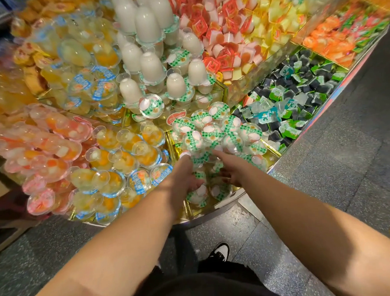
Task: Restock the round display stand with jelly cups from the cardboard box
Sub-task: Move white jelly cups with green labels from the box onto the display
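A head-worn camera looks down at a tiered round display stand [225, 205] with gold-edged compartments, heaped with clear plastic jelly cups.

At the far left of the lower tier, pink-lidded fruit cups [40, 152] are piled high. Beside them, blue-labelled cups of orange and white fruit [127, 164] fill their compartment to its front rim. On the tier above stand tall milky-white domed cups [150, 67], stacked closely.

In the front middle compartment lie green-checked-lidded white jelly cups [213, 133], heaped toward the back and thinner toward the front rim, where gold floor shows. Both hands are in this compartment. The left hand [182, 179] reaches down among the cups, its grip apparently closing over one or two of them, though blur hides the fingers. The right hand [230, 168] lies just beside it, forefinger straight and touching the pile, grip loose and holding nothing.

To the right, small square cups, dark and green [299, 94], fill the next section.

The cardboard box is not in view. Restocking seems well advanced: most sections look full, with this compartment's front edge left to fill.
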Demonstrator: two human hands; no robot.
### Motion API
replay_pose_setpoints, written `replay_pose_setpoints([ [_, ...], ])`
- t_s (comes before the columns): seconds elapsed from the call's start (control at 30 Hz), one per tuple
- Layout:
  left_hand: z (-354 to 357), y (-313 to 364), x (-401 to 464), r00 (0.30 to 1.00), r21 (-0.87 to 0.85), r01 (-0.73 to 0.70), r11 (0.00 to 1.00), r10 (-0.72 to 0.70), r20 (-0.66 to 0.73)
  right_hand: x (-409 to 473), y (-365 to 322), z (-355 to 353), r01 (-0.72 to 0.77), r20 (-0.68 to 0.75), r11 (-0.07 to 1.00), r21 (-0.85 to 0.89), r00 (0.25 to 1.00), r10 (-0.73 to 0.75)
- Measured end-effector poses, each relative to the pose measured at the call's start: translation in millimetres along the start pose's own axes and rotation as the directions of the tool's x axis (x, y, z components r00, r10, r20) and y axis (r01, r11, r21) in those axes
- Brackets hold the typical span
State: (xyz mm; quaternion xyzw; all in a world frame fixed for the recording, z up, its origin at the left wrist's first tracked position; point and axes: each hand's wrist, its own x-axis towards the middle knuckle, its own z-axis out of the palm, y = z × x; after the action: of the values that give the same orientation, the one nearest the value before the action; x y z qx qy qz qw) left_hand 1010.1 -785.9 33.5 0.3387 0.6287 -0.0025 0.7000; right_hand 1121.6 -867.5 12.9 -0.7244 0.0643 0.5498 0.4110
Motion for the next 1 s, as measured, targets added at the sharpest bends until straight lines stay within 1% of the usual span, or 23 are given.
replay_pose_setpoints([
  [0.13, -13, -1, -19, 0.996, 0.055, 0.041, 0.998, -0.045, 0.073, -19, 10, -7, 0.036, -0.086, 0.999, 0.004, 0.996, -0.036],
  [0.2, -28, -5, -27, 0.994, 0.104, 0.032, 0.994, -0.042, 0.103, -36, 15, -3, 0.070, -0.125, 0.997, -0.027, 0.989, -0.072],
  [0.27, -48, -7, -35, 0.992, 0.112, 0.005, 0.994, -0.020, 0.128, -49, 22, 8, 0.106, -0.173, 0.993, -0.044, 0.979, -0.112],
  [0.3, -61, -8, -39, 0.987, 0.102, -0.036, 0.994, 0.019, 0.162, -57, 24, 18, 0.127, -0.189, 0.991, -0.048, 0.973, -0.134],
  [0.37, -94, -13, -54, 0.965, 0.161, -0.160, 0.974, 0.120, 0.234, -74, 30, 46, 0.187, -0.222, 0.979, -0.079, 0.954, -0.200],
  [0.43, -138, -20, -66, 0.937, 0.266, -0.309, 0.913, 0.244, 0.251, -89, 39, 79, 0.237, -0.248, 0.958, -0.159, 0.930, -0.271],
  [0.47, -163, -21, -71, 0.916, 0.309, -0.385, 0.869, 0.319, 0.245, -99, 42, 98, 0.286, -0.240, 0.933, -0.218, 0.911, -0.335],
  [0.5, -190, -22, -77, 0.882, 0.363, -0.469, 0.805, 0.407, 0.237, -110, 44, 119, 0.336, -0.220, 0.903, -0.269, 0.891, -0.397],
  [0.53, -219, -22, -83, 0.847, 0.451, -0.528, 0.720, 0.485, 0.218, -122, 46, 143, 0.381, -0.194, 0.869, -0.315, 0.871, -0.452],
  [0.57, -248, -20, -89, 0.815, 0.547, -0.553, 0.629, 0.545, 0.197, -133, 46, 166, 0.412, -0.166, 0.831, -0.373, 0.852, -0.497],
  [0.6, -279, -19, -95, 0.789, 0.619, -0.549, 0.562, 0.592, 0.163, -145, 46, 192, 0.429, -0.136, 0.793, -0.433, 0.838, -0.528],
  [0.63, -311, -18, -100, 0.770, 0.662, -0.534, 0.527, 0.626, 0.123, -157, 44, 220, 0.452, -0.097, 0.745, -0.490, 0.821, -0.562],
  [0.7, -374, -17, -107, 0.732, 0.713, -0.505, 0.487, 0.679, 0.054, -177, 44, 277, 0.515, 0.022, 0.647, -0.562, 0.791, -0.611],
  [0.73, -405, -17, -111, 0.713, 0.735, -0.488, 0.471, 0.701, 0.024, -186, 45, 307, 0.540, 0.089, 0.599, -0.591, 0.782, -0.617],
  [0.8, -464, -18, -120, 0.692, 0.768, -0.436, 0.469, 0.720, -0.047, -204, 44, 364, 0.618, 0.240, 0.466, -0.633, 0.729, -0.640],
  [0.9, -545, -21, -132, 0.670, 0.777, -0.370, 0.509, 0.725, -0.156, -223, 44, 447, 0.694, 0.432, 0.263, -0.671, 0.653, -0.622],
  [0.93, -569, -24, -136, 0.656, 0.773, -0.358, 0.524, 0.730, -0.191, -229, 45, 474, 0.712, 0.485, 0.206, -0.672, 0.633, -0.604],
  [1.0, -616, -32, -140, 0.634, 0.763, -0.327, 0.558, 0.728, -0.261, -232, 49, 524, 0.761, 0.588, 0.093, -0.642, 0.566, -0.578],
])
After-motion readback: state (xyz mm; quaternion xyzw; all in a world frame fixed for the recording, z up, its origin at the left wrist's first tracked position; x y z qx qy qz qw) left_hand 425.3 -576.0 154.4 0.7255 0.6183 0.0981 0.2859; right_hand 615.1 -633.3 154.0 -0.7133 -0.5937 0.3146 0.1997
